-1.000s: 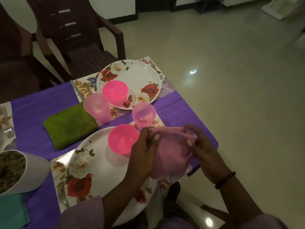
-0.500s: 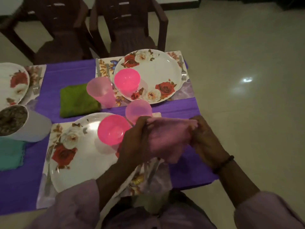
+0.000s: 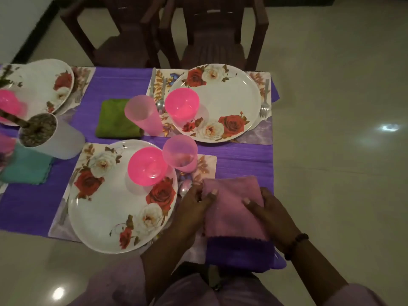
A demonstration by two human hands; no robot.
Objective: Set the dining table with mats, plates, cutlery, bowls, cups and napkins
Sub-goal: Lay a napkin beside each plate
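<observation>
- Your two hands press the pink napkin (image 3: pixel 233 208) flat on the desk (image 3: pixel 242 157) at lower right: left hand (image 3: pixel 192 208) at its left edge, right hand (image 3: pixel 268 212) at its right edge, fingers nearly straight.
- The near setting looks complete: mat (image 3: pixel 206 164), plate (image 3: pixel 106 215), bowl (image 3: pixel 147 166), cup (image 3: pixel 180 153).
- The far setting at upper centre looks complete, with a green napkin (image 3: pixel 117 121).
- The settings at the left edge are cut off; I cannot judge them.
</observation>
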